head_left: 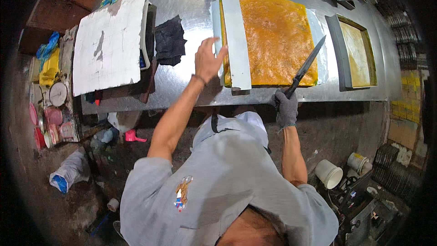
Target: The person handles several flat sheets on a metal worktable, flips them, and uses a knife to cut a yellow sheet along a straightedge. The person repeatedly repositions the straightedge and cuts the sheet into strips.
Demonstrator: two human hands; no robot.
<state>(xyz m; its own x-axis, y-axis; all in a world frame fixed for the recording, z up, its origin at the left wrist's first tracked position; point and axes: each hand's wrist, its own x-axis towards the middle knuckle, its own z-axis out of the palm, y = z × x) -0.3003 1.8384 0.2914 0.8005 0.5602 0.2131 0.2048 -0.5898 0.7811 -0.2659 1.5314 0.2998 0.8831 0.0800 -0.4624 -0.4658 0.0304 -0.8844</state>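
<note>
- Head view: I see the gloved right hand (pixel 287 108) closed in a fist round the handle of a knife (pixel 310 64), blade slanting away and to the right.
- Just beyond that fist sits the orange slab (pixel 277 41), the blade over its near right corner.
- The bare left hand (pixel 210 61) looks unladen, fingers loosely spread beside a pale strip (pixel 239 41) along the slab's left side; I can't tell if they touch.
- Left of that hand lies black cloth (pixel 169 41); right of the knife, a metal frame (pixel 339 54).
</note>
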